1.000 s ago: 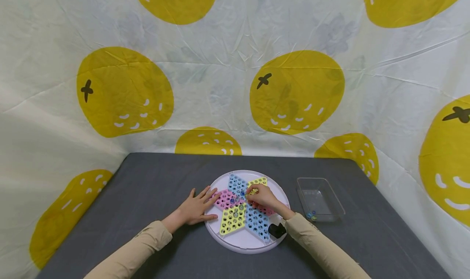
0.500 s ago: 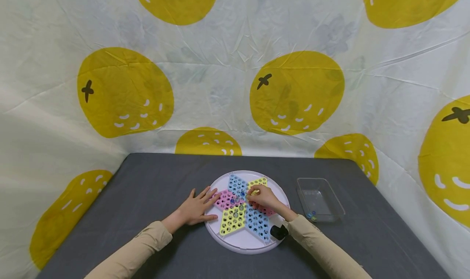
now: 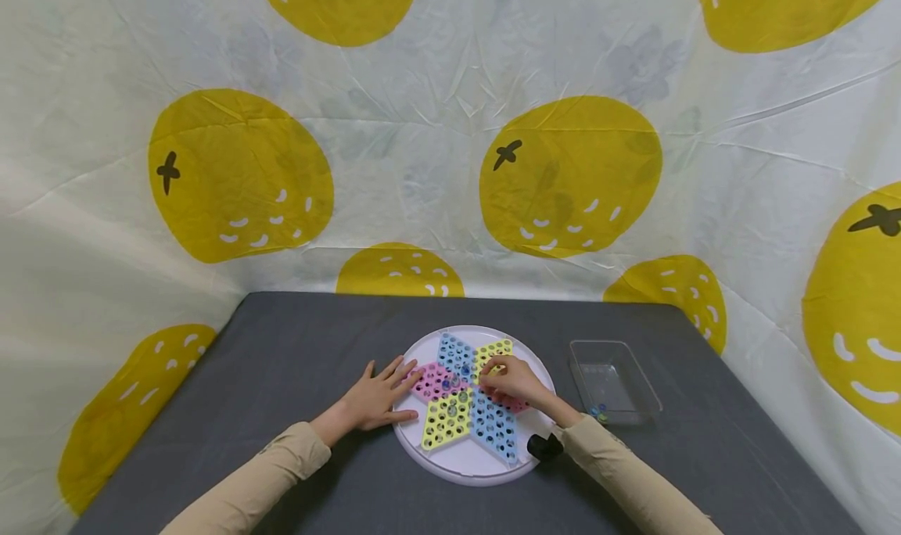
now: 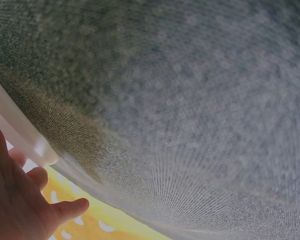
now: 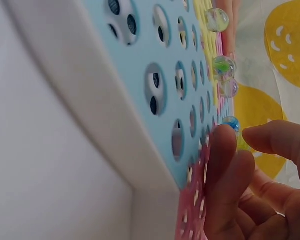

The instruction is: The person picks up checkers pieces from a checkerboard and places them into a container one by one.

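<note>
from my station i see both hands at a round white game board [image 3: 457, 469] on the grey-covered table [image 3: 317, 328]. its raised star has perforated sections in blue, yellow and pink.

left hand [image 3: 376, 400]: fingers spread and straight, laid over the board's left rim toward the pink section [image 3: 431, 382]. i see nothing gripped there. the left wrist view gives me mostly dark fabric, with the hand and the rim in one corner.

right hand [image 3: 514, 381]: over the star, right of its middle. fingers bent, thumb and forefinger close, a narrow gap between their tips. i make out a blue marble [image 5: 231, 123] just beyond that gap; whether the fingers have hold of anything, i cannot tell.

further along the star, a green marble [image 5: 223, 66] and a clear one [image 5: 229, 88] sit close together.

to the right, apart from the board, i note a clear plastic box [image 3: 626, 382] with a few blue and greenish marbles [image 3: 598, 413] in its near left corner. behind the table hangs a pale curtain [image 3: 401, 191] printed with large yellow fruit.
</note>
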A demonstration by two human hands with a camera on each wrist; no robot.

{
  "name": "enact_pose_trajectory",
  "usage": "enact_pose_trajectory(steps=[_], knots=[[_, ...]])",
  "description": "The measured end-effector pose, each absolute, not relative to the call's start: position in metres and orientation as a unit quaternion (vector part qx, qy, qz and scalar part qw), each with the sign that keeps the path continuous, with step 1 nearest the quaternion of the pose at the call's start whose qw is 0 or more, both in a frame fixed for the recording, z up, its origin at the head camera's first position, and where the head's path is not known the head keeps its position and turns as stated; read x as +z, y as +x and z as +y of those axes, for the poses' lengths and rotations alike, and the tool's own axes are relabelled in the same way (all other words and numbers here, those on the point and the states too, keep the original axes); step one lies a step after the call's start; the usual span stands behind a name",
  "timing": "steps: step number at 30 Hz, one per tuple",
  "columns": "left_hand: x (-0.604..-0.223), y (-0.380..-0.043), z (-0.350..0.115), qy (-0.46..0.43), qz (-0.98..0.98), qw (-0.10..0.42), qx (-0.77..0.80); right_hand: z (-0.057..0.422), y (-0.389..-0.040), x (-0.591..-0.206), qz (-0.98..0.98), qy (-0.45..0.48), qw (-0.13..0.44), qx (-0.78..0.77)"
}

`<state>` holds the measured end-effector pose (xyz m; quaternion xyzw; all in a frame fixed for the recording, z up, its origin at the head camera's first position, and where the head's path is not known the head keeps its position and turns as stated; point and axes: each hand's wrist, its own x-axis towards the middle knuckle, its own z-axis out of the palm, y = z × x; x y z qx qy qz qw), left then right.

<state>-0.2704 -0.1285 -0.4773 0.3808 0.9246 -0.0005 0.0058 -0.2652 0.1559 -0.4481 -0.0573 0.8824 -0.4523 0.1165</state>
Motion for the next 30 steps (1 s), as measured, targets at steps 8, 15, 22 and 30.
enact_pose_trajectory(steps=[8, 15, 22, 30], knots=[[-0.479, -0.273, -0.128, 0.365, 0.931, 0.026, -0.010, 0.164, -0.261, -0.440, 0.909, -0.048, 0.075, -0.407], [-0.478, -0.270, -0.130, 0.383, 0.924, 0.007, 0.021, 0.174, -0.257, -0.440, 0.899, -0.051, 0.082, -0.427], [-0.477, -0.269, -0.130, 0.381, 0.924, 0.008, 0.020, 0.185, -0.245, -0.431, 0.891, -0.064, 0.091, -0.439], [-0.478, -0.272, -0.127, 0.361, 0.932, 0.027, -0.007, 0.196, -0.242, -0.431, 0.906, -0.032, 0.087, -0.412]])
